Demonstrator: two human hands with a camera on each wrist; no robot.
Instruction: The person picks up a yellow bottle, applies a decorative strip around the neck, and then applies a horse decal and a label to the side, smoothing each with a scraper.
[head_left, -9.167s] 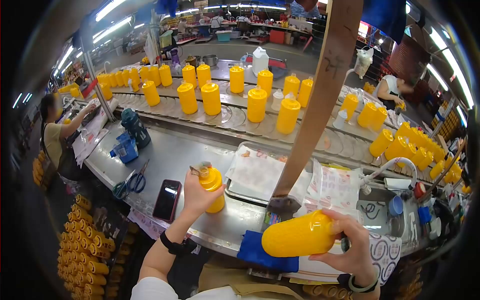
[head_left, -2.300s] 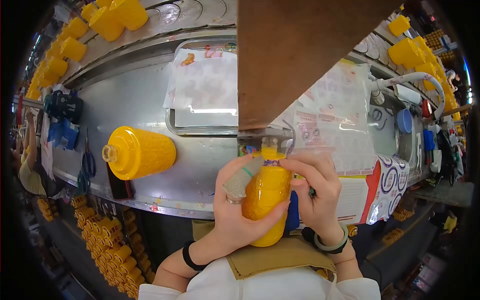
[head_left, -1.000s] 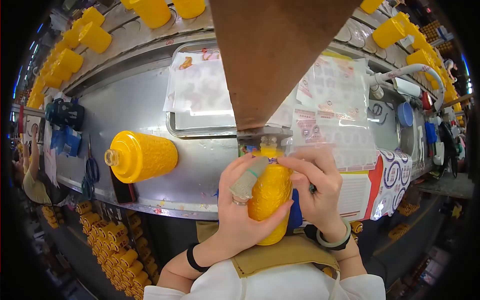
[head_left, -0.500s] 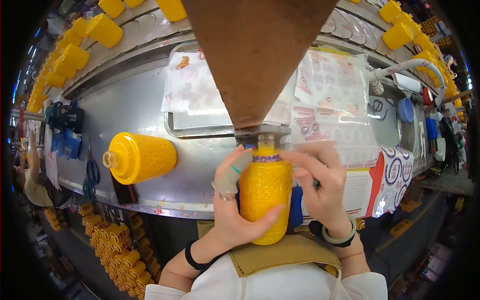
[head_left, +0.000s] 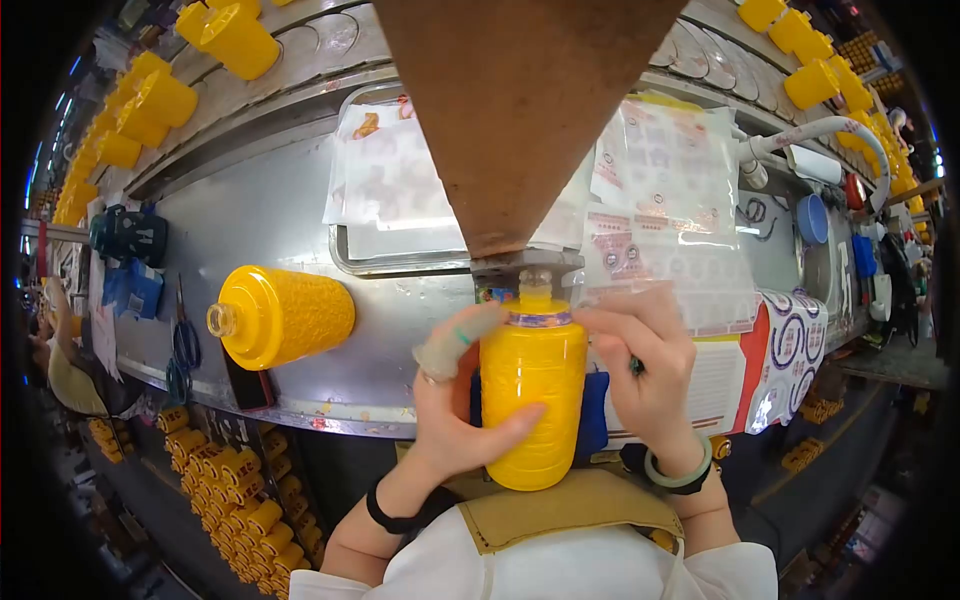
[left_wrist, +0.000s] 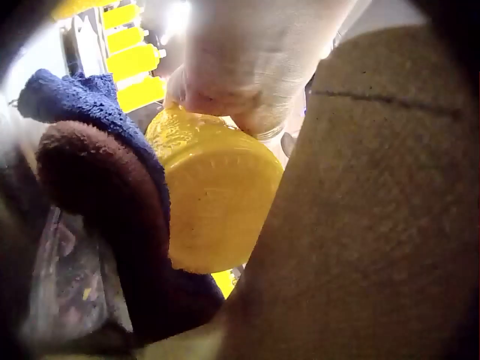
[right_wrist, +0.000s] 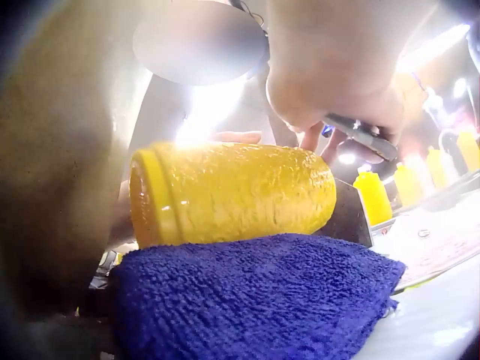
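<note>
A yellow textured bottle [head_left: 535, 400] with a clear glass neck lies before the person, neck pointing away, on a blue towel [right_wrist: 255, 300]. A narrow purple patterned strip [head_left: 540, 320] circles its shoulder below the neck. My left hand [head_left: 460, 425] holds the bottle from the left, thumb across its body. That hand's forefinger wears a pale finger cover [head_left: 450, 350] and reaches to the strip. My right hand [head_left: 645, 365] touches the strip's right end with its forefinger, the other fingers bent. The left wrist view shows the bottle's round base [left_wrist: 217, 202].
Another yellow bottle [head_left: 290, 315] lies on the metal table at the left. A brown post [head_left: 515, 150] stands just beyond the hands. Sticker sheets [head_left: 665, 220] lie right of it, a paper-covered tray [head_left: 385, 265] left. Scissors [head_left: 183, 345] and a phone [head_left: 248, 385] lie farther left.
The bottle from the hands' first frame was upright grip work; now both hands work at one bottle's shoulder. In the last second the left thumb and forefinger slide left, exposing more strip.
</note>
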